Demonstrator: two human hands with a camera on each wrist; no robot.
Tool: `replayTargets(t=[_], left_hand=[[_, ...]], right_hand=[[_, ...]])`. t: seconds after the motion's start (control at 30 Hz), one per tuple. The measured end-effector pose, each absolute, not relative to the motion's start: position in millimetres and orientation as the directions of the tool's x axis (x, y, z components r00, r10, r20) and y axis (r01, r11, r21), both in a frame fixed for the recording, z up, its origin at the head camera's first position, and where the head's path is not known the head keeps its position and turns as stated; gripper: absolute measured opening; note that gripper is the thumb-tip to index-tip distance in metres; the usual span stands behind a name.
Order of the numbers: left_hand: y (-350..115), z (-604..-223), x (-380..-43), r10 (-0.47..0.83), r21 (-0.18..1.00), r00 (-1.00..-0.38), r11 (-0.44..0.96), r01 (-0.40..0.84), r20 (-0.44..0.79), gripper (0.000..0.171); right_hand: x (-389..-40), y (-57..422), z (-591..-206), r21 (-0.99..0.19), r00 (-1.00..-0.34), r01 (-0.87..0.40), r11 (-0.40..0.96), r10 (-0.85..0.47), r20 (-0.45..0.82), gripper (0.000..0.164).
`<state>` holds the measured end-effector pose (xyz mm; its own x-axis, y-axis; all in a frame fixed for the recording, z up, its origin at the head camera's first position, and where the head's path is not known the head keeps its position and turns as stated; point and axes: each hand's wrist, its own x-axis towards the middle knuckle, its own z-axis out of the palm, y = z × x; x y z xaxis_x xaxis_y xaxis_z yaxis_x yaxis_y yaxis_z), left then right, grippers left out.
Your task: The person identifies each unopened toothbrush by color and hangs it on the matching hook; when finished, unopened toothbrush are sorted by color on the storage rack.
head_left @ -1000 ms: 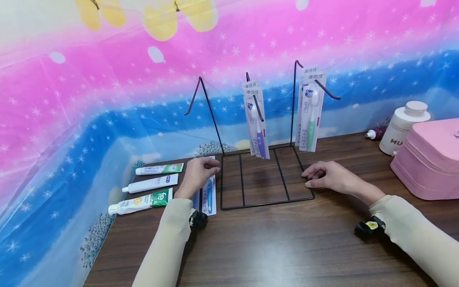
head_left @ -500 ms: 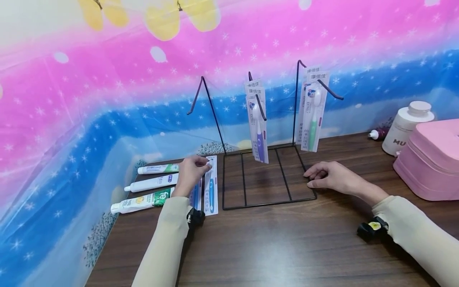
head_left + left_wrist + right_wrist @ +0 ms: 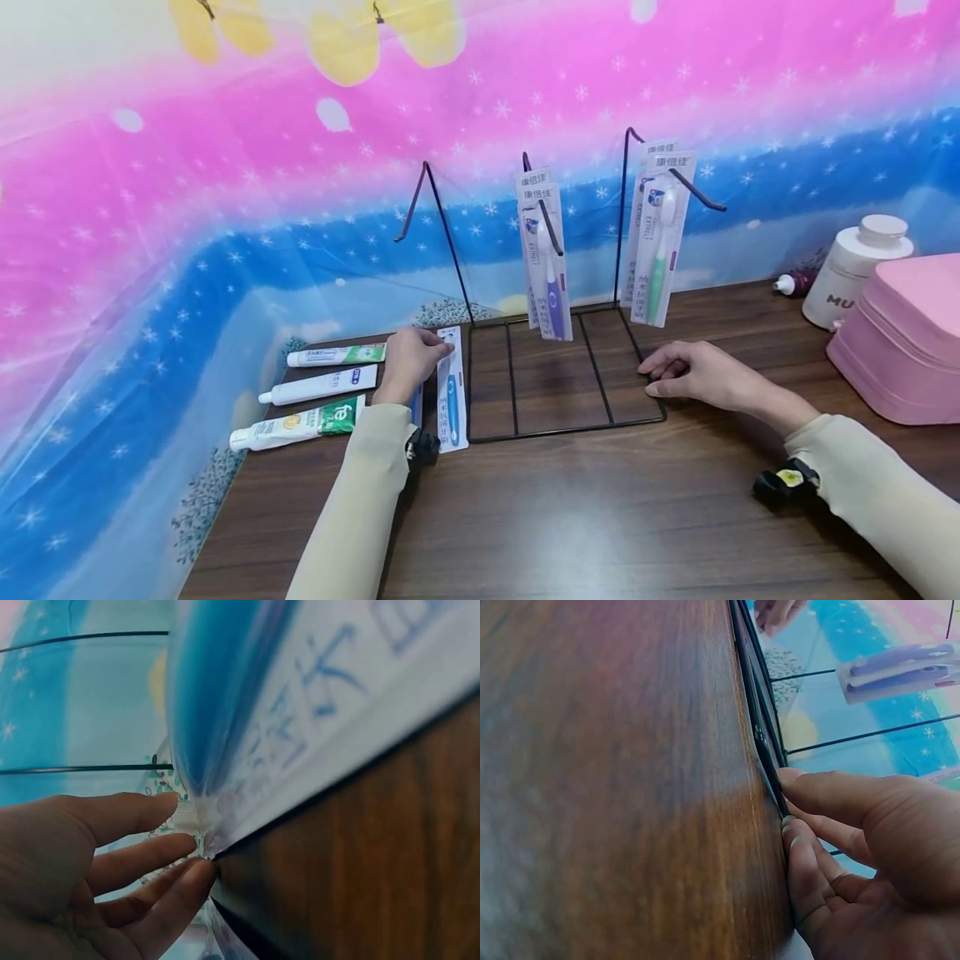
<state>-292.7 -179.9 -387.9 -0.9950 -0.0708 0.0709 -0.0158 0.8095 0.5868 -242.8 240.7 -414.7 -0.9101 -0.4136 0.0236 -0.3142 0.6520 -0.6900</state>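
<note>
My left hand [image 3: 411,367] pinches the top end of a blue toothbrush in its blister pack [image 3: 452,400], lying along the left side of a black wire display rack [image 3: 566,431]. Up close in the left wrist view, the fingertips meet at the edge of the pack. Another blue toothbrush pack [image 3: 417,404] is mostly hidden under that hand. On the rack's other side, my right hand [image 3: 697,375] grips the base wire between thumb and fingers. Purple toothbrush packs [image 3: 555,304] hang on the middle hook and green ones [image 3: 657,283] on the right hook; the left hook [image 3: 408,204] is bare.
Three toothpaste tubes [image 3: 315,423] lie at the left. A pink case [image 3: 900,342], a white bottle [image 3: 847,279] and a small dark red tube [image 3: 797,284] stand or lie at the right. A patterned cloth [image 3: 262,183] backs the wooden table [image 3: 540,517].
My left hand first drew back left, uncovering the blue toothbrush pack, then moved right again to its top end. The pack now lies closer to the rack. My right hand stays put.
</note>
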Motion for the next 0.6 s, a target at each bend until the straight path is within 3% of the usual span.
replayTargets(t=[0.6], left_hand=[[-173.7,-386.4,-293.5,-0.126,0.554,-0.99,0.83,-0.068,0.067,0.023]], right_hand=[[-242.0,239.5,-414.9,-0.696,-0.912,-0.313,0.646,-0.41,0.029,0.03]])
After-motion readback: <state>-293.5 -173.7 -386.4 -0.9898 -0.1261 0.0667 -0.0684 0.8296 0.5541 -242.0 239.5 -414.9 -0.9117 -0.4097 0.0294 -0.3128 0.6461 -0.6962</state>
